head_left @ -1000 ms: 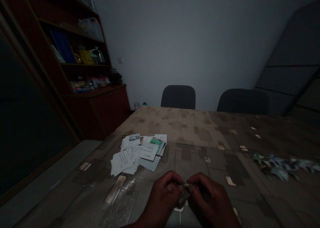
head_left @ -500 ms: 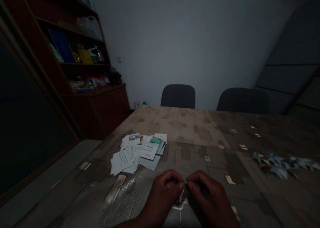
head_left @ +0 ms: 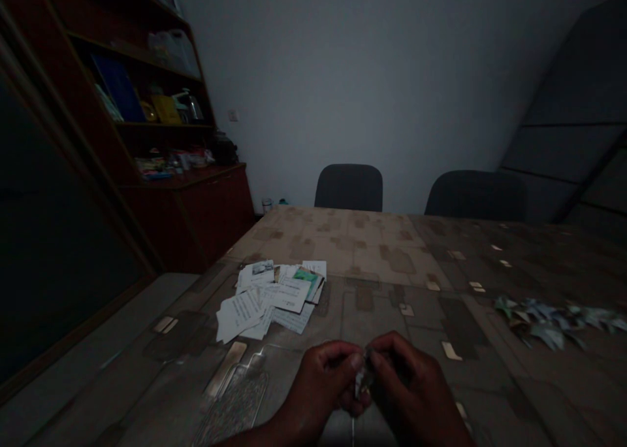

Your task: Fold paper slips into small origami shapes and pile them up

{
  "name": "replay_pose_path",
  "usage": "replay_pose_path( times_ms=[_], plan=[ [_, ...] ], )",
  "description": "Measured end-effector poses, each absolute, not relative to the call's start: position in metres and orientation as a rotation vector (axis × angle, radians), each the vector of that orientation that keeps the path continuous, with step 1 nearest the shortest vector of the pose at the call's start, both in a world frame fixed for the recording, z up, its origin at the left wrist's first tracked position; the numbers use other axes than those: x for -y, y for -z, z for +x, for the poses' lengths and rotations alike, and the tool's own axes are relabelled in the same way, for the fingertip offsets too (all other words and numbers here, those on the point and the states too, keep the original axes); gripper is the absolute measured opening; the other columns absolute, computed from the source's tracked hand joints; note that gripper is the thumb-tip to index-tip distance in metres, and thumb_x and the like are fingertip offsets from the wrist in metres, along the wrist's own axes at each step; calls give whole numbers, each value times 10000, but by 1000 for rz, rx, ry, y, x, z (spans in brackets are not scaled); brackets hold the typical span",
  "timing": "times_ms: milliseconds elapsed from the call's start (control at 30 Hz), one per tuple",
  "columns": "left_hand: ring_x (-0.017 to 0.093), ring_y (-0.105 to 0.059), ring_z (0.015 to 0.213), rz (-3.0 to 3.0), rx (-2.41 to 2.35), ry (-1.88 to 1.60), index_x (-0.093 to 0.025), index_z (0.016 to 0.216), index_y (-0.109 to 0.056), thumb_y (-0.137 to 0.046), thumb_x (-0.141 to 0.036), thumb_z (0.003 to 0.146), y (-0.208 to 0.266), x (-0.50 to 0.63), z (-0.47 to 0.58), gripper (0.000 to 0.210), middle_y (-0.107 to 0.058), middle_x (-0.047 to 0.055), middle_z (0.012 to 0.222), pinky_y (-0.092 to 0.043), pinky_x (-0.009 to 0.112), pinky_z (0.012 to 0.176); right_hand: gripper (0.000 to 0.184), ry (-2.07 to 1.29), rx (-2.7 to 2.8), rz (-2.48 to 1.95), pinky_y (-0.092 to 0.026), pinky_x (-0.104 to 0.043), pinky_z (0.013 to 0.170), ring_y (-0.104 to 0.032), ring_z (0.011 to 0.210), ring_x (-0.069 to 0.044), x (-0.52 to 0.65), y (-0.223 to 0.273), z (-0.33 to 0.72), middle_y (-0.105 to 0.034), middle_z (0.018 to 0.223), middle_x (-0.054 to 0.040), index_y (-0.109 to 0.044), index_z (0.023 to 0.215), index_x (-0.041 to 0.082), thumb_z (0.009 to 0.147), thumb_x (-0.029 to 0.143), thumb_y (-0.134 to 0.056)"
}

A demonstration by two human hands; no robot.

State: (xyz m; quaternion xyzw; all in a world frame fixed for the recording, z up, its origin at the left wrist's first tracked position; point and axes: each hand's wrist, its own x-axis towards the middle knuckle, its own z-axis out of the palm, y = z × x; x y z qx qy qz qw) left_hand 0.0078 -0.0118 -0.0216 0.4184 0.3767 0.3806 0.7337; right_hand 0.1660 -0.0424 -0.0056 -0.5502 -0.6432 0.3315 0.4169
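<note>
Close to the table's near side, my left hand (head_left: pixel 329 375) and my right hand (head_left: pixel 409 378) meet at the fingertips. Both are closed in a pinch on a small piece of folded paper (head_left: pixel 360 381), pale with darker patches; the fingers cover much of it. Beyond my left hand lies a loose pile of printed paper cards (head_left: pixel 291 295), mostly white, one with a green picture. Off to the right sits a cluster of folded paper pieces (head_left: pixel 548 326), pale and pointed in shape.
A patterned cloth covers the table (head_left: pixel 362 257). Two dark chairs (head_left: pixel 349 187) stand at its far side before a plain wall. At the left is a reddish-brown cabinet (head_left: pixel 196 205) whose shelves hold a blue folder, a kettle and other items.
My fingers have shifted slightly around the folded paper, and more of its pale side shows between my hands. The pile and the cluster stay where they were.
</note>
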Motion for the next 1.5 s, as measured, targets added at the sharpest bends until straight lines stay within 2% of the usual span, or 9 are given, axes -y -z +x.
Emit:
replay_pose_path(
  times_ms=[267, 700, 833, 967, 1133, 1300, 1500],
  plan=[
    [143, -606, 554, 810, -849, -845, -107, 778, -704, -876, -495, 551, 33, 9, 9, 482, -660, 48, 660, -461, 243, 515, 253, -759, 1632, -1412, -441, -258, 558, -584, 606, -176, 40, 9, 168, -602, 651, -6, -593, 763, 189, 910, 358, -477],
    [147, -576, 514, 927, -934, -875, -95, 695, -702, -852, -514, 551, 24, 10, 8, 467, -643, 47, 583, -436, 253, 515, 262, -652, 1695, -1381, -436, -240, 552, -606, 602, -169, 42, 2, 163, -631, 651, -5, -627, 746, 192, 906, 328, -469],
    [135, -560, 501, 979, -922, -910, -100, 699, -685, -811, -438, 632, 20, 11, 7, 367, -622, 29, 567, -413, 241, 514, 257, -590, 1723, -1342, -440, -240, 563, -601, 600, -160, 43, 0, 161, -625, 655, 1, -627, 757, 197, 910, 324, -464],
    [117, -551, 499, 1070, -935, -980, -112, 651, -675, -767, -311, 656, 14, 12, 9, 219, -586, 6, 651, -405, 227, 492, 157, -483, 1780, -1307, -445, -233, 542, -589, 575, -149, 43, 2, 162, -612, 667, 6, -612, 772, 198, 877, 288, -539],
    [118, -557, 568, 1208, -991, -1012, -123, 603, -646, -699, -183, 658, 13, 14, 13, 98, -560, 9, 706, -412, 214, 525, 175, -330, 1899, -1228, -450, -234, 541, -591, 591, -148, 42, 8, 166, -594, 669, 0, -568, 757, 201, 909, 206, -482],
    [103, -514, 566, 1348, -1063, -1047, -129, 615, -631, -647, -90, 629, 17, 12, 14, 44, -534, -8, 675, -377, 188, 510, 144, -223, 1967, -1166, -451, -240, 554, -583, 612, -149, 41, 11, 166, -587, 692, -5, -543, 781, 201, 908, 155, -492],
    [105, -490, 557, 1303, -1060, -964, -129, 722, -661, -645, -106, 662, 15, 16, 13, 67, -511, -29, 608, -376, 185, 510, 136, -159, 1963, -1098, -454, -256, 577, -578, 639, -155, 42, 13, 168, -576, 718, -13, -533, 816, 200, 918, 122, -488]
  ],
)
